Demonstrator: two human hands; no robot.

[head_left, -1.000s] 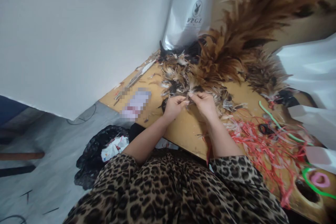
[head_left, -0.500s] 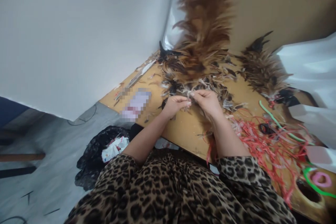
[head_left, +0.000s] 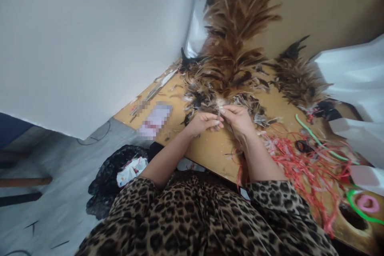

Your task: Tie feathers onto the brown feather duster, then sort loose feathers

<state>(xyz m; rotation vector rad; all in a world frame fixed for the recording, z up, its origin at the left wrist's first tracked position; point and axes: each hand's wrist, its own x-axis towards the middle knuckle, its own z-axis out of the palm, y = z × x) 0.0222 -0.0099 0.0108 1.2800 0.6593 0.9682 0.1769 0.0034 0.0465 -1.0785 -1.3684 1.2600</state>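
A long plume of brown and black feathers, like a feather duster [head_left: 235,44], stretches away from me over the table, its narrow pale end at my fingers. My right hand [head_left: 239,120] is closed there, thumb and fingers pinching that pale end. Just left of it and slightly lower, my left hand [head_left: 203,124] is also closed, its fingertips pinched on the thin stem below the feathers. The exact grip is partly hidden by my fingers. Loose short feathers [head_left: 198,98] lie around the plume, close beyond my hands.
A second feather bundle [head_left: 301,80] lies at the right. Red plastic strips [head_left: 297,164] tangle near a black tape roll [head_left: 303,146] and a green strip [head_left: 315,138]. Thin sticks [head_left: 156,90] lie along the left edge. A black bag [head_left: 105,184] sits on the floor.
The plume has turned and its feathers, blurred before, now show sharply and lean more to the right. Both hands stay together at its base, with small finger shifts.
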